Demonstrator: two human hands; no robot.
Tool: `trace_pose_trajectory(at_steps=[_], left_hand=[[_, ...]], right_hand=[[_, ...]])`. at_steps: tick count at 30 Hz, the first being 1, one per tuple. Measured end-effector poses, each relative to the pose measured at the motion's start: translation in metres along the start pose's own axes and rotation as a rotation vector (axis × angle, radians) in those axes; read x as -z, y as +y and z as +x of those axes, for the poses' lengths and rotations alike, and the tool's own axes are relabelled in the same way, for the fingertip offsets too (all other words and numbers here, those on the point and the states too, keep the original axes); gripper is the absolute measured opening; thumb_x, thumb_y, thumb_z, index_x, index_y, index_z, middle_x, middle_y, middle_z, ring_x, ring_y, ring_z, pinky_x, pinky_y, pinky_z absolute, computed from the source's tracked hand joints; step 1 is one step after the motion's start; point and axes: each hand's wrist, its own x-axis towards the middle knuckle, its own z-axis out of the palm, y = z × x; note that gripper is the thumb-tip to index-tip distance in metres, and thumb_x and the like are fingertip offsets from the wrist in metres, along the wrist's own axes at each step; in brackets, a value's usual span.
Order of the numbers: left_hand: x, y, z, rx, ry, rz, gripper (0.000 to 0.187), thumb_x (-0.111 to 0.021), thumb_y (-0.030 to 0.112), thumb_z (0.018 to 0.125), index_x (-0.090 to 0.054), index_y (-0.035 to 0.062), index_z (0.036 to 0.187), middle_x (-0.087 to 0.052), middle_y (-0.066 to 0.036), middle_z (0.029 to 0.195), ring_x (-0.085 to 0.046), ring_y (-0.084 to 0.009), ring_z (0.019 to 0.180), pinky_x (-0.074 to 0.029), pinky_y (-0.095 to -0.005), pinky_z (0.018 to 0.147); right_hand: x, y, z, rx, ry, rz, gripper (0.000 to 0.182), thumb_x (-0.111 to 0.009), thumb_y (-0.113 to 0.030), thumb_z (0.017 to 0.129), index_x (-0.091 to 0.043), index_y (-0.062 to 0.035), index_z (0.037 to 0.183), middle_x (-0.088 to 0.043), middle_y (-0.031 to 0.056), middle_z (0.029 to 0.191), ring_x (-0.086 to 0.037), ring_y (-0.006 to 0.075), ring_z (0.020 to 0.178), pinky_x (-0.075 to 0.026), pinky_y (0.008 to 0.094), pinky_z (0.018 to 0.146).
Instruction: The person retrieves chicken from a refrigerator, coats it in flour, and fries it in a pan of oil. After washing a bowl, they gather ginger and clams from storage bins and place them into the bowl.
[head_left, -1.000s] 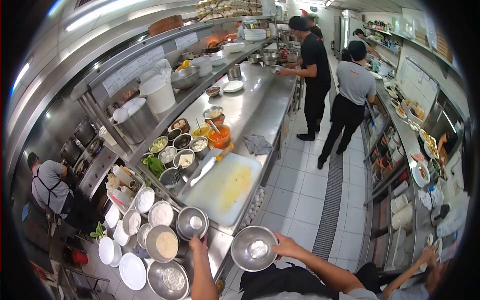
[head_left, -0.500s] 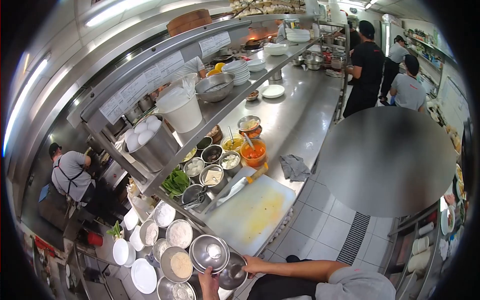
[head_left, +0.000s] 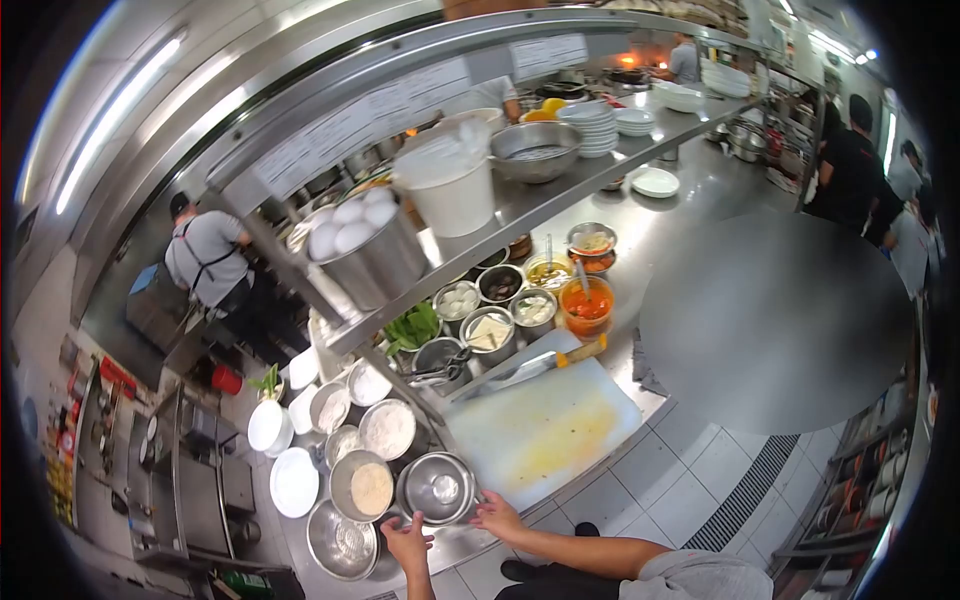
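A shiny steel mixing bowl [head_left: 421, 497] sits at the table's front edge, left of the cutting board. At its lower left rim is my left hand [head_left: 408, 545], fingers spread and holding nothing. My right hand [head_left: 498, 518] is on the bowl's right side, open, with fingertips right by the rim. Beside the bowl stand a bowl of tan crumbs [head_left: 371, 488] and another steel bowl [head_left: 335, 545]. Behind them is a bowl of white powder [head_left: 388, 428]. The white cutting board [head_left: 530, 430] has yellow stains, and a knife [head_left: 530, 371] with a yellow-ended handle lies along its back edge.
Steel containers of ingredients [head_left: 488, 335] and an orange tub of red sauce [head_left: 586, 305] line the back. Overhead, a steel shelf [head_left: 560, 195] carries a pot of eggs [head_left: 365, 262], a white bucket [head_left: 450, 195] and plates. A person [head_left: 212, 260] stands at the far left.
My hands have let go of the two steel bowls they held; one bowl now shows there, set down, and the fingers have opened. The head view has shifted left.
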Motion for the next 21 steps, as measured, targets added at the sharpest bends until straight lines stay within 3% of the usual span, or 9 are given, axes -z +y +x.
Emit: trace_pose_trajectory(at_steps=[1, 4, 6, 8, 12, 15, 17, 19, 21], left_hand=[[0.01, -0.001, -0.002, 0.0, -0.007, 0.037, 0.052, -0.072, 0.019, 0.079, -0.038, 0.0004, 0.115, -0.054, -0.014, 0.085, -0.063, -0.0233, 0.051, -0.049, -0.0292, 0.036], [0.059, -0.022, -0.018, -0.012, -0.062, 0.027, 0.043, -0.07, 0.017, 0.08, -0.046, 0.0005, 0.112, -0.057, -0.013, 0.082, -0.062, -0.0209, 0.051, -0.049, -0.0278, 0.037], [0.101, -0.037, -0.034, 0.042, 0.057, -0.038, 0.037, -0.07, 0.017, 0.08, -0.051, -0.0003, 0.106, -0.059, -0.012, 0.08, -0.062, -0.0193, 0.05, -0.049, -0.0271, 0.038], [0.15, -0.066, -0.042, 0.134, -0.005, 0.037, 0.027, -0.072, 0.022, 0.079, -0.06, 0.0015, 0.092, -0.061, -0.008, 0.07, -0.061, -0.0173, 0.051, -0.049, -0.0281, 0.044], [0.262, -0.144, -0.055, 0.098, 0.281, 0.081, 0.026, -0.071, 0.027, 0.079, -0.06, 0.004, 0.079, -0.058, -0.005, 0.061, -0.059, -0.0157, 0.052, -0.047, -0.0296, 0.05], [0.37, -0.174, -0.051, 0.023, 0.406, 0.091, 0.024, -0.07, 0.025, 0.078, -0.057, 0.0053, 0.078, -0.058, -0.007, 0.061, -0.058, -0.0181, 0.056, -0.046, -0.0311, 0.055], [0.438, -0.198, -0.058, -0.068, 0.563, 0.143, 0.02, -0.069, 0.019, 0.076, -0.054, 0.0057, 0.074, -0.057, -0.007, 0.059, -0.056, -0.0204, 0.055, -0.045, -0.0312, 0.055], [0.497, -0.209, -0.069, 0.075, 0.568, 0.183, 0.013, -0.066, 0.013, 0.075, -0.057, 0.0069, 0.082, -0.061, -0.009, 0.072, -0.058, -0.0219, 0.062, -0.046, -0.0319, 0.059], [0.552, -0.224, -0.083, -0.171, 0.687, 0.359, 0.02, -0.065, 0.008, 0.076, -0.058, 0.0076, 0.094, -0.062, -0.011, 0.092, -0.059, -0.0218, 0.07, -0.048, -0.0323, 0.068]], right_hand=[[0.004, -0.005, -0.011, -0.061, -0.027, -0.022, 0.048, -0.051, -0.002, 0.089, -0.034, -0.0007, 0.134, -0.051, 0.0171, 0.12, -0.064, 0.0242, 0.088, -0.055, 0.032, 0.078], [0.015, -0.001, -0.033, -0.198, -0.2, -0.247, 0.029, -0.056, -0.019, 0.092, -0.056, 0.0017, 0.113, -0.063, 0.0108, 0.099, -0.065, 0.0185, 0.081, -0.056, 0.0294, 0.069], [0.012, 0.002, -0.049, -0.163, -0.282, -0.423, 0.028, -0.058, -0.025, 0.092, -0.063, 0.001, 0.101, -0.066, 0.0071, 0.083, -0.064, 0.0138, 0.074, -0.053, 0.0265, 0.066], [-0.015, -0.013, -0.066, -0.124, -0.38, -0.74, 0.026, -0.06, -0.025, 0.09, -0.065, 0.0002, 0.095, -0.066, 0.0061, 0.079, -0.062, 0.0118, 0.069, -0.051, 0.0255, 0.064], [-0.117, -0.011, -0.086, 0.034, -0.536, -1.073, 0.025, -0.065, -0.024, 0.084, -0.063, -0.0013, 0.074, -0.062, 0.004, 0.064, -0.057, 0.0085, 0.058, -0.046, 0.0232, 0.056], [-0.222, 0.041, -0.083, 0.077, -0.575, -0.984, 0.024, -0.063, -0.016, 0.082, -0.055, -0.0023, 0.064, -0.057, 0.0033, 0.057, -0.057, 0.0098, 0.057, -0.045, 0.0239, 0.055], [-0.301, 0.088, -0.072, 0.381, -0.729, -1.074, 0.02, -0.059, -0.005, 0.08, -0.049, -0.0038, 0.062, -0.058, 0.0059, 0.061, -0.057, 0.0139, 0.059, -0.044, 0.0264, 0.055], [-0.396, 0.112, -0.083, 0.57, -0.98, -1.214, 0.003, -0.059, -0.002, 0.076, -0.057, -0.003, 0.076, -0.064, 0.0112, 0.084, -0.062, 0.0208, 0.08, -0.049, 0.0292, 0.067], [-0.491, 0.132, -0.114, 0.812, -1.277, -1.092, 0.026, -0.061, -0.001, 0.071, -0.061, -0.0067, 0.097, -0.059, 0.0158, 0.111, -0.055, 0.0295, 0.107, -0.044, 0.0357, 0.091]])
